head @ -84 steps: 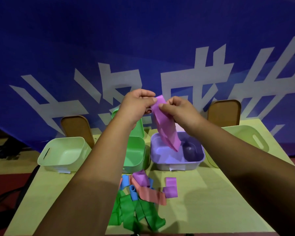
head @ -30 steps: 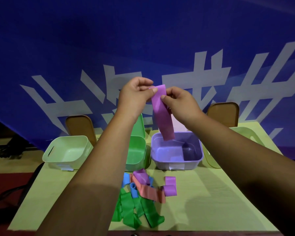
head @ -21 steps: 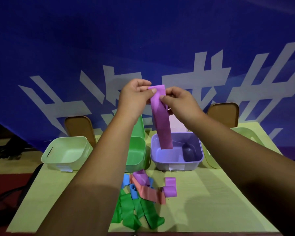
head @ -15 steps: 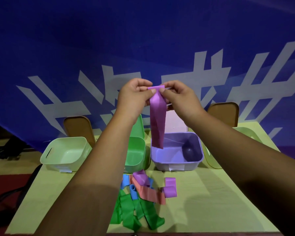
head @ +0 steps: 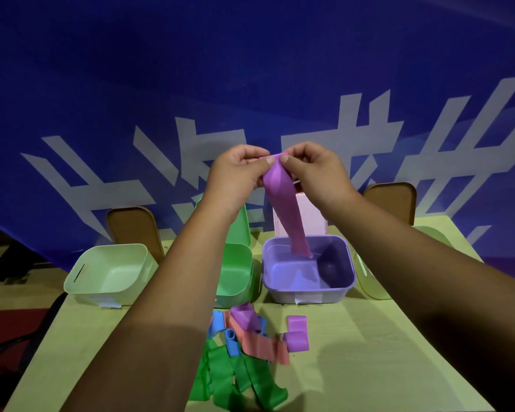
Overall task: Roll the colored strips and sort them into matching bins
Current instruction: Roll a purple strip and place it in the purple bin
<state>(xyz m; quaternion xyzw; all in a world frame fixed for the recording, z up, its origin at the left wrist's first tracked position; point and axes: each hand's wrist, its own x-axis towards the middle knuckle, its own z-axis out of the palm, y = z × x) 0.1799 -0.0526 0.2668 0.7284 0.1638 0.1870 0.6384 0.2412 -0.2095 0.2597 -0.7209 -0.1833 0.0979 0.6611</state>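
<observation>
A long purple strip (head: 283, 203) hangs in the air above the purple bin (head: 308, 294). Its top end is pinched between my left hand (head: 238, 173) and my right hand (head: 309, 171), thumbs nearly touching at chest height. The lower end dangles over the bin's back rim. On the table in front lies a pile of loose strips: green (head: 235, 379), pink (head: 259, 343), blue (head: 231, 341) and purple (head: 298, 334). A green bin (head: 235, 272) stands left of the purple one, partly behind my left forearm.
A pale green bin (head: 110, 272) sits at the table's left, a yellowish bin (head: 366, 281) at the right behind my right arm. Lids lean against the blue banner (head: 250, 69) at the back. The yellow table's (head: 369, 352) left edge drops to a dark floor.
The strip's top end has been gathered between both thumbs, and its hanging tail swung from left back to the right over the purple bin.
</observation>
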